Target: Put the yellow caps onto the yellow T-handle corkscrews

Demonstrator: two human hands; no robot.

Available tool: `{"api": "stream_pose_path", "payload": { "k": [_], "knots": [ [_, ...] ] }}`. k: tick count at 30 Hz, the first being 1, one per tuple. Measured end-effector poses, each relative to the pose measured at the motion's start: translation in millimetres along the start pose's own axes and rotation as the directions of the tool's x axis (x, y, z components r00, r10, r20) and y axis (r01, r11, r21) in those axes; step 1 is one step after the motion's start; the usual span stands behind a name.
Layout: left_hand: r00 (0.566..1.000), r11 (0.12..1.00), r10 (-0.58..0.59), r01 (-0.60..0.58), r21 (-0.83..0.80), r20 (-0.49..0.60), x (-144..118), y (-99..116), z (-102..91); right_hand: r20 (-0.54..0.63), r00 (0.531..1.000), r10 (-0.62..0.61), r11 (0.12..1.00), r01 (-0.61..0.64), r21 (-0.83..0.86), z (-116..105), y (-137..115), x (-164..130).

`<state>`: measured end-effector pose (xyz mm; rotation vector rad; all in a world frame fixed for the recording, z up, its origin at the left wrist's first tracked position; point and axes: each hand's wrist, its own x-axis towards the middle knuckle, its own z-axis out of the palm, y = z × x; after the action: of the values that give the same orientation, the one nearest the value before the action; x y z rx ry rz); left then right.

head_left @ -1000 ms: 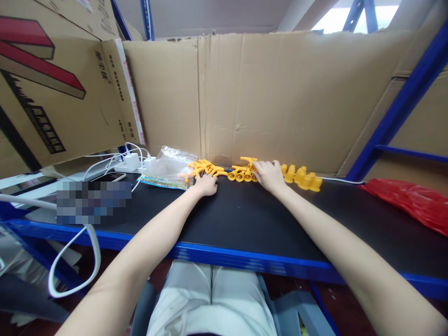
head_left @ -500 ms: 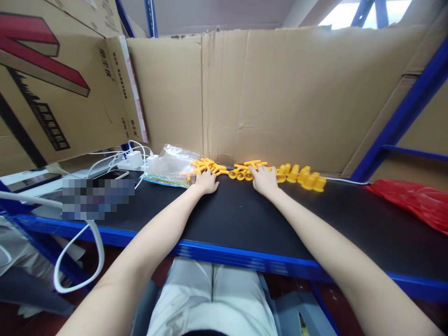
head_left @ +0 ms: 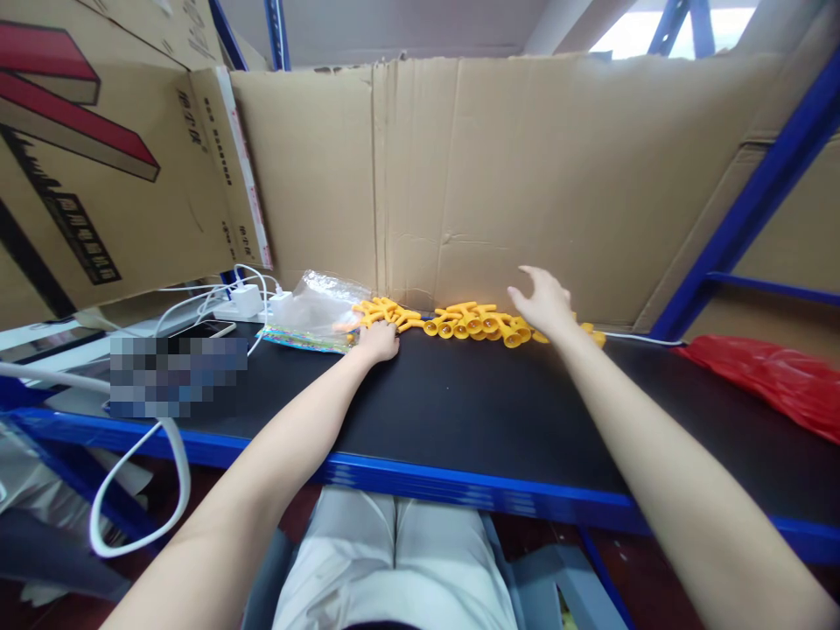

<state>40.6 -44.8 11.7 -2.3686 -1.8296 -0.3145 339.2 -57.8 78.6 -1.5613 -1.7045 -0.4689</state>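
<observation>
At the near side of a pile of yellow branched pieces (head_left: 384, 310), my left hand (head_left: 379, 339) is closed, its bent fingers on one of them. The fingertips are partly hidden. My right hand (head_left: 543, 299) is raised over the right end of the yellow row, fingers apart, with nothing seen in it. Several yellow pieces with round funnel-like ends (head_left: 476, 325) lie between the hands, open ends facing me. Yellow cup-like pieces (head_left: 596, 334) are mostly hidden behind my right hand and wrist.
A clear plastic bag (head_left: 325, 302) lies left of the pile, near white chargers (head_left: 246, 300) and cables. A red plastic bag (head_left: 767, 372) is on the right. Cardboard (head_left: 591, 175) stands behind the black shelf surface (head_left: 459, 411), which has a blue front rail (head_left: 486, 490).
My right hand has lifted off the yellow funnel-ended pieces and moved right, uncovering them. My left hand stays at the branched pile, its fingers now more bent. The view has shifted slightly.
</observation>
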Motion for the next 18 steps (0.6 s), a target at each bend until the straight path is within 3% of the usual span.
{"api": "stream_pose_path", "payload": {
  "k": [5,11,15,18],
  "knots": [
    [0.999,0.999,-0.038,0.037,-0.028,-0.007,0.0,-1.2,-2.5,-0.038,0.999,0.016,1.000,-0.016,0.022,-10.8,22.9,-13.2],
    [0.999,0.999,-0.024,0.023,-0.041,-0.026,-1.4,-1.4,-1.8,0.098,0.979,0.178,0.983,-0.173,-0.058,-3.0,59.5,-31.8],
    [0.997,0.999,-0.029,0.027,-0.030,-0.071,2.1,-6.3,-3.6,0.087,0.977,0.196,0.978,-0.189,-0.083,-6.7,66.7,-29.4],
    [0.999,0.999,0.024,-0.025,-0.037,-0.036,5.9,-17.3,-12.5,0.085,0.979,0.185,0.979,-0.177,-0.099,-11.6,65.6,-28.9]
  ]
}}
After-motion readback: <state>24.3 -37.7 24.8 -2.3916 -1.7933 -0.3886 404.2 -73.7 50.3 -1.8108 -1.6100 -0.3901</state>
